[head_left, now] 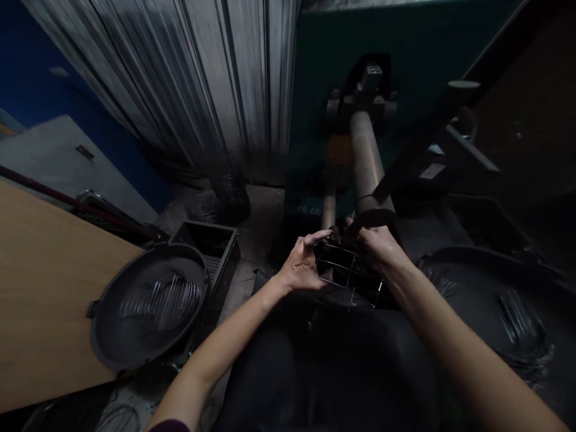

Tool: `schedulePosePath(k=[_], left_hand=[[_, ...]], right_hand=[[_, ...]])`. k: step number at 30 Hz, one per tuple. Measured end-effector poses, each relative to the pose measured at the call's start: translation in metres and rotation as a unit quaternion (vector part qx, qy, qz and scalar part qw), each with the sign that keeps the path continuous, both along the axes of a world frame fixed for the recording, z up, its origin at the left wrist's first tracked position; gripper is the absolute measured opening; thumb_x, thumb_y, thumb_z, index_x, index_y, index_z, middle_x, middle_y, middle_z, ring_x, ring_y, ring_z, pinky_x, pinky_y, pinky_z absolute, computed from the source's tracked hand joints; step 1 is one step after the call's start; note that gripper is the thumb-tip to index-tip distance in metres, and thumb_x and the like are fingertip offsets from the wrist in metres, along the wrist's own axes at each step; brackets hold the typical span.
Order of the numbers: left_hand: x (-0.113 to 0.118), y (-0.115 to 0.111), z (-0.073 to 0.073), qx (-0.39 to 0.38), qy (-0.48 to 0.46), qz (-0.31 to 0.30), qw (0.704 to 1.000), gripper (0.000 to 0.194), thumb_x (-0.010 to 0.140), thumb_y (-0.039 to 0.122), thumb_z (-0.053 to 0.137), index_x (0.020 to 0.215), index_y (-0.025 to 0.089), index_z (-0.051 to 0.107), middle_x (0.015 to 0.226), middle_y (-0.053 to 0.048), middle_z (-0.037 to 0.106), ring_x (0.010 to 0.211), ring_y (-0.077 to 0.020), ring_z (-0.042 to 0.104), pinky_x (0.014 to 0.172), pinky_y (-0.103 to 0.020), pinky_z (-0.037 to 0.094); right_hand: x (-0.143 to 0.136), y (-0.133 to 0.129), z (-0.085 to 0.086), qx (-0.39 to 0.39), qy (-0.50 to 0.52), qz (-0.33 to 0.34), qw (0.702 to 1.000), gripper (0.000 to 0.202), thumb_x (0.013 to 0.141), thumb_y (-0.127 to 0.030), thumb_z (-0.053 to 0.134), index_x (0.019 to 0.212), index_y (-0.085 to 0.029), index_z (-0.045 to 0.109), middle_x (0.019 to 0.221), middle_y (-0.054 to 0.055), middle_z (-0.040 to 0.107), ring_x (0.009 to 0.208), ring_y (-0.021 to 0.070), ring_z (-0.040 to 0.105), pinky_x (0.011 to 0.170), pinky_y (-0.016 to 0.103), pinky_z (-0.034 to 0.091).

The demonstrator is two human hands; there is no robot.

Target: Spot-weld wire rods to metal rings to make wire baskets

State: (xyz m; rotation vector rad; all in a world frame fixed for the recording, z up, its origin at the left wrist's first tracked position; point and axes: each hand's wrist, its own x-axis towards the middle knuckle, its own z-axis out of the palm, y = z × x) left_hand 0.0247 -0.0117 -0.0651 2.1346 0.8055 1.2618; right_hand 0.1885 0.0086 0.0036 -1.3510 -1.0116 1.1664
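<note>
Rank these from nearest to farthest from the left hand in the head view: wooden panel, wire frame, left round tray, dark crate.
1. Wire frame: right beside the left hand, on its right.
2. Dark crate: to its left.
3. Left round tray: farther left.
4. Wooden panel: at the picture's left edge.

Overhead: the thick metal cylinder [369, 153] ends close above my right hand [380, 243], in the way of a straight lift.
Ahead: the thinner lower rod [330, 207] stands just beyond my left hand [306, 264].
Between my hands: the wire frame [351, 268] crosses the gap.
Left: open air above the plastic crate [228, 255] and left tub [110, 336]; their rims obstruct a low pass.
Right: room above the right tub [468, 306], outside my forearm.
</note>
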Motion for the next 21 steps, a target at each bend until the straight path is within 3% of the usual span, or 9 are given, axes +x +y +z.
schedulePosePath(k=[5, 10, 15, 18, 21], left_hand=[[0.001, 0.010, 0.001, 0.044, 0.009, -0.003, 0.999, 0.087, 0.062, 0.023, 0.068, 0.135, 0.018, 0.020, 0.130, -0.015, 0.046, 0.111, -0.0261, 0.056, 0.093, -0.040, 0.047], [0.000, 0.017, 0.006, 0.078, -0.009, -0.009, 0.997, 0.090, 0.061, 0.024, 0.067, 0.137, 0.026, 0.019, 0.125, -0.008, 0.051, 0.101, -0.0225, 0.060, 0.086, -0.039, 0.050], [-0.001, 0.019, 0.007, 0.036, -0.021, -0.041, 0.998, 0.090, 0.063, 0.020, 0.067, 0.137, 0.025, 0.016, 0.105, -0.006, 0.057, 0.088, -0.0199, 0.062, 0.080, -0.038, 0.052], [-0.003, 0.021, 0.006, 0.019, -0.022, -0.045, 0.999, 0.087, 0.064, 0.023, 0.069, 0.134, 0.022, 0.019, 0.106, -0.007, 0.054, 0.085, -0.0182, 0.061, 0.076, -0.035, 0.053], [-0.005, 0.023, 0.010, 0.051, 0.016, -0.024, 0.998, 0.085, 0.063, 0.026, 0.071, 0.132, 0.018, 0.022, 0.110, -0.009, 0.052, 0.095, -0.0202, 0.059, 0.084, -0.037, 0.051]], right_hand=[[0.001, 0.004, -0.002, 0.006, 0.015, -0.005, 1.000, 0.031, 0.052, -0.037, 0.075, 0.062, -0.020, 0.050, 0.052, -0.003, 0.049, 0.048, 0.0093, 0.044, 0.043, 0.021, 0.035], [0.002, 0.011, -0.011, -0.021, 0.023, -0.013, 0.999, 0.035, 0.052, -0.040, 0.075, 0.057, -0.019, 0.047, 0.046, -0.003, 0.046, 0.042, 0.0082, 0.041, 0.038, 0.021, 0.031], [0.005, 0.018, -0.019, 0.022, 0.036, -0.001, 0.999, 0.040, 0.056, -0.042, 0.076, 0.061, -0.020, 0.043, 0.047, -0.005, 0.043, 0.041, 0.0078, 0.042, 0.038, 0.021, 0.033], [0.002, 0.019, -0.021, 0.033, 0.044, 0.000, 0.998, 0.038, 0.058, -0.041, 0.075, 0.065, -0.021, 0.044, 0.049, -0.006, 0.044, 0.040, 0.0067, 0.039, 0.037, 0.020, 0.031], [-0.008, 0.018, -0.015, 0.032, 0.033, -0.011, 0.999, 0.030, 0.064, -0.035, 0.072, 0.069, -0.020, 0.047, 0.050, -0.006, 0.047, 0.041, 0.0077, 0.042, 0.038, 0.020, 0.032]])
